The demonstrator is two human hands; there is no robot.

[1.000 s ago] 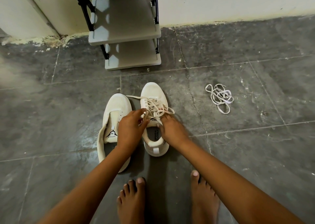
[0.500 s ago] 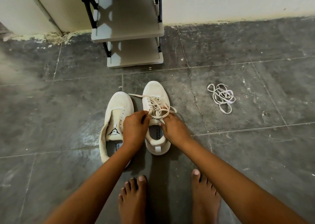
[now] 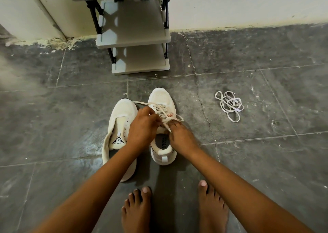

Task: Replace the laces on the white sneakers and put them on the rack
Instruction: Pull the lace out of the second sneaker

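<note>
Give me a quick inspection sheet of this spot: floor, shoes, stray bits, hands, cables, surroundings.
Surface: dark grey tiled floor, scuffed with pale specks.
Job's things: right-side white sneaker laced with a cream lace; left-side white sneaker beside it, no lace seen, tongue exposed; grey plastic shoe rack with black posts stands beyond them, visible shelves bare.
Clutter: loose white lace bundle lies on the floor to the right, apart from the shoes.
Hands: left hand and right hand both pinch the cream lace over the laced sneaker.
Cables: nothing seen.
Surroundings: cream wall with chipped base; the person's bare feet near the bottom edge.
</note>
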